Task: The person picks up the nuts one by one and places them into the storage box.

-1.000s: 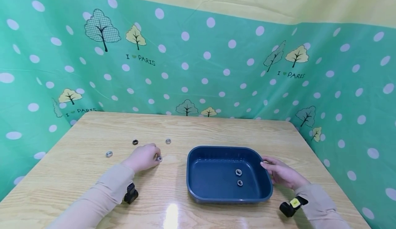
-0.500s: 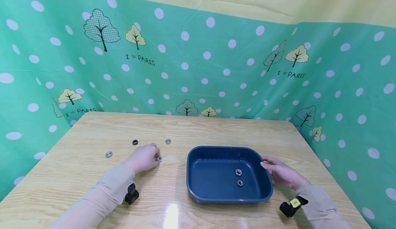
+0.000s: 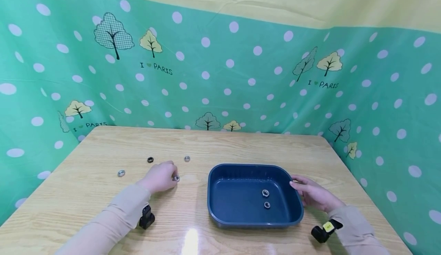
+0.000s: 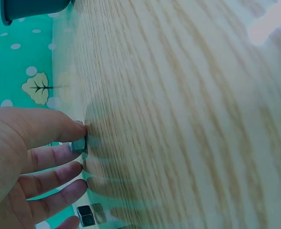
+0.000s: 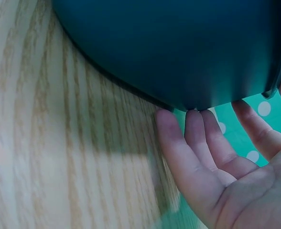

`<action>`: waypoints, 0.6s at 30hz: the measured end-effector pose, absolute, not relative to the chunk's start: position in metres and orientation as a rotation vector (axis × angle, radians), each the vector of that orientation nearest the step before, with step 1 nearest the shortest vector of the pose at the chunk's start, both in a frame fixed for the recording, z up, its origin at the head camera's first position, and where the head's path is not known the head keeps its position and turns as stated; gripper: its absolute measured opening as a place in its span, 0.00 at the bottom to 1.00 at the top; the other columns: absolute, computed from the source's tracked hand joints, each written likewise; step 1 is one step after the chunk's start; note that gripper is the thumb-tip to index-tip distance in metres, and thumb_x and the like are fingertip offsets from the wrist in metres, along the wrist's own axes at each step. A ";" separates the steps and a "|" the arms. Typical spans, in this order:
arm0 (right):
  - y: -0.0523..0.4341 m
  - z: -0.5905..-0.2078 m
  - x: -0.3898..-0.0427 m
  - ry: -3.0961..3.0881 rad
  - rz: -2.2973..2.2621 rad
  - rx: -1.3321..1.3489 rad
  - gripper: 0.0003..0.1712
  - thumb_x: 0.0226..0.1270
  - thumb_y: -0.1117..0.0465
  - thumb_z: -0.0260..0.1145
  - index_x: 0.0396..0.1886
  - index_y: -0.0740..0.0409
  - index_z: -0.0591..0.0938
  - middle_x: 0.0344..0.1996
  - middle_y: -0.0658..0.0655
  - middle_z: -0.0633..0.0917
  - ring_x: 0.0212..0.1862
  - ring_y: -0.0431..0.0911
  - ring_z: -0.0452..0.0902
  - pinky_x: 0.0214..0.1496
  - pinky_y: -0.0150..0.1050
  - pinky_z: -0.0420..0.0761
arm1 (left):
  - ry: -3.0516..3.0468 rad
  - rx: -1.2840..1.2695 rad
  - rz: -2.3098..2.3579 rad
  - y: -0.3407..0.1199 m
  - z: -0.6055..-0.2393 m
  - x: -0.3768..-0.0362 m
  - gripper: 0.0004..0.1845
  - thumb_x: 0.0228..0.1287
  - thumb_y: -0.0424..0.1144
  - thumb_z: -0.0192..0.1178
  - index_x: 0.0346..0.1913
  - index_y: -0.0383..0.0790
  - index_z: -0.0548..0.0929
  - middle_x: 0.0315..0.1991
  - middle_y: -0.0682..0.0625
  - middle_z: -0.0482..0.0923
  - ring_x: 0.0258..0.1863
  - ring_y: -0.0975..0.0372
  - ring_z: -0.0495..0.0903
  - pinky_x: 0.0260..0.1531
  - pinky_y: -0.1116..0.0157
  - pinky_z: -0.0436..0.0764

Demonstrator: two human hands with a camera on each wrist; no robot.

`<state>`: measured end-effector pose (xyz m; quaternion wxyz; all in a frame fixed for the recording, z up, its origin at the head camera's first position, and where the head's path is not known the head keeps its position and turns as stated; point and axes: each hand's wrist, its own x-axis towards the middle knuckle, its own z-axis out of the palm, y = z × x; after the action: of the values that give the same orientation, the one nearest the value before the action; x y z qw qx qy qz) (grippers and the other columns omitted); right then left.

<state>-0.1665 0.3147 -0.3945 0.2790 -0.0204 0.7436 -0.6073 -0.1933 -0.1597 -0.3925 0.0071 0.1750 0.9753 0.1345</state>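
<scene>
On the wooden table [image 3: 224,144] from my remote seat, I see the left hand [image 3: 159,177] pinching a small silver nut [image 3: 176,178] between thumb and fingertip, right at the tabletop; the wrist view shows it too [image 4: 78,144]. Just right of it sits the blue tray [image 3: 220,213] with two nuts [image 3: 265,193] inside. My right hand [image 3: 311,193] has its fingers straight, pressed against the tray's right wall. Three loose nuts lie behind the left hand: a black one [image 3: 150,159] and silver ones [image 3: 187,158] [image 3: 121,173].

Only the head view shifted slightly downward.
</scene>
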 end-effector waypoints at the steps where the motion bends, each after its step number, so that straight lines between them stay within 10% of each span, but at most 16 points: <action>1: 0.315 -0.395 -0.167 1.997 -1.628 -0.055 0.39 0.74 0.51 0.51 0.70 0.70 0.49 0.48 0.51 0.84 0.47 0.43 0.80 0.48 0.47 0.79 | 3.050 0.548 0.421 -0.160 -0.393 -0.194 0.07 0.51 0.35 0.66 0.23 0.40 0.77 0.25 0.52 0.69 0.22 0.62 0.67 0.26 0.62 0.70; 18: 0.314 -0.393 -0.166 1.983 -1.636 -0.087 0.37 0.74 0.51 0.51 0.69 0.71 0.51 0.47 0.52 0.85 0.46 0.44 0.81 0.49 0.49 0.79 | 3.037 0.540 0.518 -0.165 -0.394 -0.200 0.07 0.51 0.38 0.68 0.25 0.41 0.80 0.27 0.52 0.72 0.24 0.63 0.69 0.26 0.65 0.72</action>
<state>-0.1661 0.3144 -0.3926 0.2808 -0.0326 0.7398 -0.6105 -0.2001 -0.1649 -0.3942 0.0069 0.1727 0.9709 0.1657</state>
